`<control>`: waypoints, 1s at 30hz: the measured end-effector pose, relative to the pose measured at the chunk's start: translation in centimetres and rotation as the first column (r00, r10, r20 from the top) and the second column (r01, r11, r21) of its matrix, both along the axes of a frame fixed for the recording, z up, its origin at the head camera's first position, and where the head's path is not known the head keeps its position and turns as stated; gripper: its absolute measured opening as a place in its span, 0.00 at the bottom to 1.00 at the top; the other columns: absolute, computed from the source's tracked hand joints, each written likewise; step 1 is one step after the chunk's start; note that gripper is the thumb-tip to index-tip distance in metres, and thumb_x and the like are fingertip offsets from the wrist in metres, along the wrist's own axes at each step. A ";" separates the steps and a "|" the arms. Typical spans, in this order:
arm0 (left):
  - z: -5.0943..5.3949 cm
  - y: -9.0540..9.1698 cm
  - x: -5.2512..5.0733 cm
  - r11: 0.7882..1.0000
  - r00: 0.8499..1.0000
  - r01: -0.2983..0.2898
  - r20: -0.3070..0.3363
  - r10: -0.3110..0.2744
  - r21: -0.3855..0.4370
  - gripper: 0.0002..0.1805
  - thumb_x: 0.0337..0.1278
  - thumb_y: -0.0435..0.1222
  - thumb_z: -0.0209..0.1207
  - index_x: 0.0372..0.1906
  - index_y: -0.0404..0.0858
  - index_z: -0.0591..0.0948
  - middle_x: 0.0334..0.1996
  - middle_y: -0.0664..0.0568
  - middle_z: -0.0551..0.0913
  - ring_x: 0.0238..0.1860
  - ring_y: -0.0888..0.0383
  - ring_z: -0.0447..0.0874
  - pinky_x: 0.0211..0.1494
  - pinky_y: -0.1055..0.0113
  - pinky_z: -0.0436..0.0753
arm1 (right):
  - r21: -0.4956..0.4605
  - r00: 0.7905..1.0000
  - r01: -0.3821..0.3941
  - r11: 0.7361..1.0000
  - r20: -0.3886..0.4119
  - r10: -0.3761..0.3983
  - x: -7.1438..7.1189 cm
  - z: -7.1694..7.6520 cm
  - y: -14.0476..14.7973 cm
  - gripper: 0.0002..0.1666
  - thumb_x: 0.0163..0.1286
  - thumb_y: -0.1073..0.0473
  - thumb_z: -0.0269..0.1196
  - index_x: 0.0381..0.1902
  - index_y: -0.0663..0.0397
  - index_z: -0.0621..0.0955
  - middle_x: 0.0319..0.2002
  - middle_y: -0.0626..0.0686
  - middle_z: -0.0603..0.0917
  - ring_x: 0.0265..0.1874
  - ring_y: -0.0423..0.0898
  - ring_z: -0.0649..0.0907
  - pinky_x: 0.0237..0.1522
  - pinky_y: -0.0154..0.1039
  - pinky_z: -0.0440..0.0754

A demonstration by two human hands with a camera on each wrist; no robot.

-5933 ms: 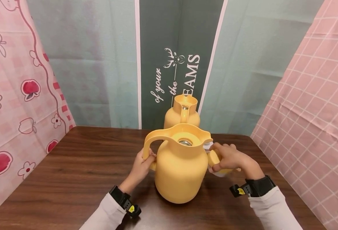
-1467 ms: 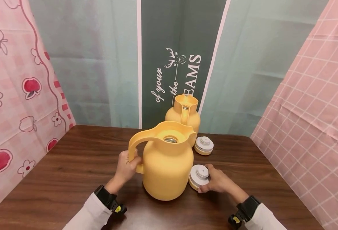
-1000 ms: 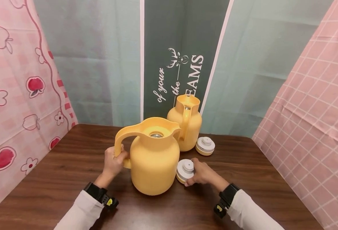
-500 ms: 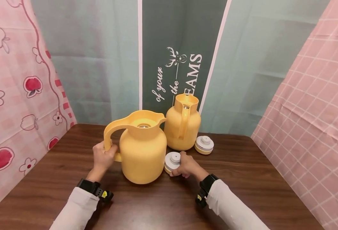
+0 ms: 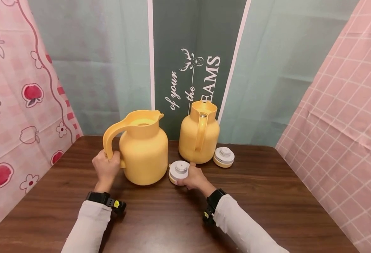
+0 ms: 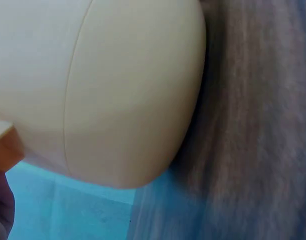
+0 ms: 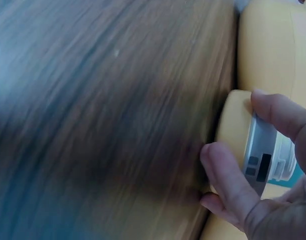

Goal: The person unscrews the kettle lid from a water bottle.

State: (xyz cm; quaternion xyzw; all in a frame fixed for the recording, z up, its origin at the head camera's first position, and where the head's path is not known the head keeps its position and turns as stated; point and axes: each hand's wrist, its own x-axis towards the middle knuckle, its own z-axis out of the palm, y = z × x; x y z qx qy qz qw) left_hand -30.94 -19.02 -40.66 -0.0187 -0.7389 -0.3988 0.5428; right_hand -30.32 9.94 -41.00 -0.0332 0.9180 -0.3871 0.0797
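Observation:
My left hand (image 5: 107, 167) grips the lower handle of a yellow thermos jug (image 5: 144, 154), which is upright with its top uncovered. The jug's smooth body (image 6: 128, 90) fills much of the left wrist view. Just right of it, my right hand (image 5: 198, 179) holds a white-and-yellow jug lid (image 5: 178, 169) by its sides, the stepped white part facing up. In the right wrist view, thumb and fingers span the lid's edge (image 7: 235, 120), close to the tabletop. Whether either thing touches the table is hard to tell.
A second uncovered yellow jug (image 5: 195, 140) stands behind my right hand, handle facing me. Beside it on the right lies another white-and-yellow lid (image 5: 224, 157). The wooden table (image 5: 160, 221) ends at a green curtain (image 5: 116, 88), with pink cloths on both sides.
Both hands have moved left and toward the back, bringing the jug and the lid along. The second jug, earlier mostly hidden, now shows whole. The second lid, out of my hand, stays put.

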 end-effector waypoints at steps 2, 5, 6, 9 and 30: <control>0.0 0.0 -0.3 0.999 0.999 -0.037 0.015 0.037 0.017 0.16 0.34 0.26 0.52 0.06 0.38 0.59 0.08 0.53 0.55 0.11 0.54 0.49 0.16 0.63 0.50 | -0.015 1.000 0.015 1.000 -0.003 -0.015 -0.2 0.0 -0.6 0.55 0.43 0.55 0.77 0.58 0.75 0.57 0.27 0.61 0.77 0.14 0.48 0.80 0.22 0.37 0.78; 0.1 0.2 -0.7 0.994 0.996 -0.090 0.032 0.088 0.061 0.16 0.35 0.26 0.53 0.06 0.37 0.60 0.09 0.51 0.56 0.12 0.51 0.50 0.17 0.61 0.51 | -0.036 1.000 0.026 0.999 -0.008 -0.026 -0.4 0.0 -1.6 0.55 0.44 0.54 0.76 0.58 0.76 0.56 0.21 0.58 0.78 0.15 0.47 0.80 0.27 0.35 0.77; 0.1 0.3 -0.8 0.991 0.994 -0.108 0.040 0.105 0.079 0.16 0.36 0.27 0.53 0.07 0.37 0.60 0.09 0.50 0.56 0.12 0.51 0.50 0.17 0.60 0.51 | -0.036 0.999 0.031 0.999 -0.010 -0.031 -0.4 0.0 -1.8 0.54 0.44 0.54 0.76 0.57 0.75 0.57 0.20 0.57 0.79 0.16 0.46 0.80 0.28 0.35 0.76; 0.0 0.7 -1.1 0.980 0.987 -0.156 0.065 0.148 0.126 0.15 0.38 0.28 0.52 0.08 0.36 0.61 0.10 0.49 0.57 0.13 0.49 0.52 0.19 0.59 0.52 | -0.051 0.997 0.058 0.997 -0.045 -0.060 -0.6 -0.2 -2.5 0.47 0.45 0.54 0.75 0.53 0.73 0.62 0.23 0.57 0.79 0.19 0.45 0.79 0.28 0.34 0.76; 0.2 2.6 -3.4 0.936 0.968 -0.223 0.177 0.178 0.274 0.11 0.48 0.33 0.56 0.25 0.25 0.77 0.23 0.36 0.73 0.28 0.37 0.71 0.34 0.47 0.70 | -0.320 0.998 0.022 0.947 -0.052 -0.041 -1.7 -1.7 -5.3 0.57 0.51 0.61 0.69 0.69 0.70 0.48 0.66 0.67 0.57 0.63 0.55 0.63 0.61 0.46 0.61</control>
